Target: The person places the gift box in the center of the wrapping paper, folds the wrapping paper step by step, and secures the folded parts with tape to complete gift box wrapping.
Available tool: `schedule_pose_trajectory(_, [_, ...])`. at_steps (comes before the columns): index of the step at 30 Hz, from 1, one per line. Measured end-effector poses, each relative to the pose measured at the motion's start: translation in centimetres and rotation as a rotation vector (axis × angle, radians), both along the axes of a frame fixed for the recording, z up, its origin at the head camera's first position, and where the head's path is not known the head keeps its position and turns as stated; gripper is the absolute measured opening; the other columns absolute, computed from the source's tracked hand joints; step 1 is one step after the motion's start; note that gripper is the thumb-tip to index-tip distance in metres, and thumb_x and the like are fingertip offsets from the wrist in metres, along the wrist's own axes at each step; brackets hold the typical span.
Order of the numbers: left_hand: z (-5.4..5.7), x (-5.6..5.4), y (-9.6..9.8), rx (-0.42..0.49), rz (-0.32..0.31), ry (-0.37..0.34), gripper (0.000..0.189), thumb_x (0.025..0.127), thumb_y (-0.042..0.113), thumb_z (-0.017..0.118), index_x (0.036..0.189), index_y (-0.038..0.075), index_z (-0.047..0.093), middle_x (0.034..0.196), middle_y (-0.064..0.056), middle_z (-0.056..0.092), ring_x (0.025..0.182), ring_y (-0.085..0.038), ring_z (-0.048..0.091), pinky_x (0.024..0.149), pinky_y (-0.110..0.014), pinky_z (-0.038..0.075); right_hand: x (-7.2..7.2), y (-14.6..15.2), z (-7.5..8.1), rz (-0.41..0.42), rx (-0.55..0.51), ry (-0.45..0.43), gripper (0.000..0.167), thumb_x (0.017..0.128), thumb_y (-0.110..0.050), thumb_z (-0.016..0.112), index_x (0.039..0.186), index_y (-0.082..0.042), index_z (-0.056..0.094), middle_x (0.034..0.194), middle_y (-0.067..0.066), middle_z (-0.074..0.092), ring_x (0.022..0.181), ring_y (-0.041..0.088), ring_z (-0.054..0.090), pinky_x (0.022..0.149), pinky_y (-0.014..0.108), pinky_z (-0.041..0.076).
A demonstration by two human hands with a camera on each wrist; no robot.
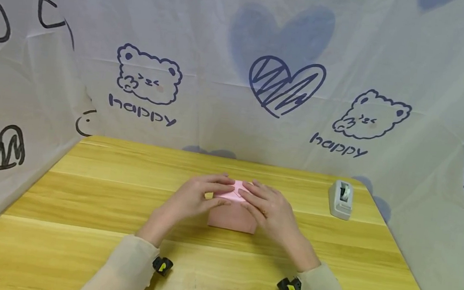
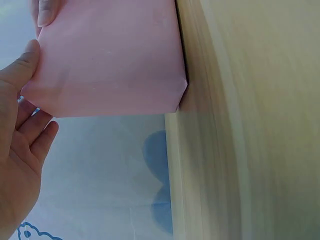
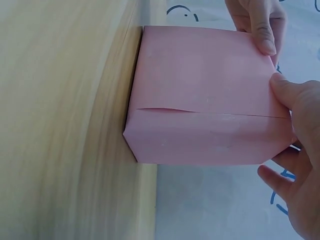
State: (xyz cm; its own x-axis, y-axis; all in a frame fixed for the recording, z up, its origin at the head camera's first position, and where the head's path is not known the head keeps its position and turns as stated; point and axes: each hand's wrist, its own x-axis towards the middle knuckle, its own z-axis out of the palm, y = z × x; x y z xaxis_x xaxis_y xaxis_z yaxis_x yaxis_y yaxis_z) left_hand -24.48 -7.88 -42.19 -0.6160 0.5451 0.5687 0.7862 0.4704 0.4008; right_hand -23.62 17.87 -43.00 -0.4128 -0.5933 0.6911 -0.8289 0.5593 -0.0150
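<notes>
A pink paper box (image 1: 231, 216) stands on the table between both hands. My left hand (image 1: 194, 196) grips its top at the left, fingers over the upper face and thumb at the near top edge. From the right, my right hand (image 1: 272, 209) holds the top the same way. In the left wrist view, the left thumb (image 2: 27, 62) lies on the edge of the pink side. The right wrist view shows a long paper seam (image 3: 200, 112) along the box, slightly lifted at one end, and the right thumb (image 3: 285, 90) at the top edge.
A white tape dispenser (image 1: 341, 199) with a roll in it stands at the back right of the wooden table (image 1: 86, 197). White cloth (image 1: 211, 97) with bear and heart drawings hangs behind the table and along its sides.
</notes>
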Motion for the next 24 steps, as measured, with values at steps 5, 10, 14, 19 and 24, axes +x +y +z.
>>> schedule_pose_trajectory(5, [-0.4,0.1,0.1,-0.005,-0.009,0.078,0.035,0.091,0.016,0.082,0.123,0.003,0.076,0.133,-0.01,0.07,0.127,-0.028,0.065,0.099,-0.035,0.058,-0.4,0.4,0.0,0.04,0.006,0.065,0.032,0.099,-0.027,0.069,0.124,-0.01,0.078,0.13,0.01,0.072,0.122,0.034,0.068,0.101,0.055,0.053])
schedule_pose_trajectory(10, [-0.6,0.3,0.2,-0.019,0.005,0.145,0.035,0.092,0.017,0.081,0.124,0.004,0.076,0.133,-0.01,0.07,0.128,-0.029,0.064,0.101,-0.036,0.056,-0.7,0.8,0.1,0.07,0.018,0.127,0.029,0.1,-0.027,0.069,0.122,-0.011,0.079,0.127,0.008,0.074,0.12,0.03,0.069,0.098,0.051,0.056])
schedule_pose_trajectory(14, [-0.7,0.6,0.3,-0.043,0.021,0.216,0.035,0.092,0.017,0.08,0.125,0.004,0.075,0.132,-0.011,0.071,0.128,-0.031,0.064,0.102,-0.038,0.055,-0.8,1.0,0.1,0.074,0.02,0.129,0.028,0.098,-0.025,0.071,0.121,-0.011,0.079,0.126,0.007,0.074,0.119,0.03,0.07,0.097,0.049,0.057])
schedule_pose_trajectory(19, [-0.8,0.8,0.6,-0.089,0.011,0.337,0.034,0.095,0.012,0.076,0.127,0.002,0.074,0.132,-0.015,0.07,0.125,-0.036,0.065,0.105,-0.043,0.054,-0.7,0.9,0.1,0.083,-0.008,0.12,0.033,0.106,-0.032,0.06,0.118,-0.009,0.08,0.123,0.008,0.075,0.116,0.031,0.071,0.096,0.05,0.057])
schedule_pose_trajectory(24, [-1.2,1.0,0.6,-0.129,-0.011,0.393,0.037,0.096,0.005,0.071,0.132,-0.003,0.069,0.137,-0.017,0.067,0.127,-0.037,0.064,0.111,-0.047,0.048,-0.7,0.9,0.1,0.09,-0.012,0.119,0.045,0.11,-0.04,0.047,0.117,-0.01,0.081,0.122,0.007,0.076,0.116,0.03,0.071,0.095,0.049,0.058])
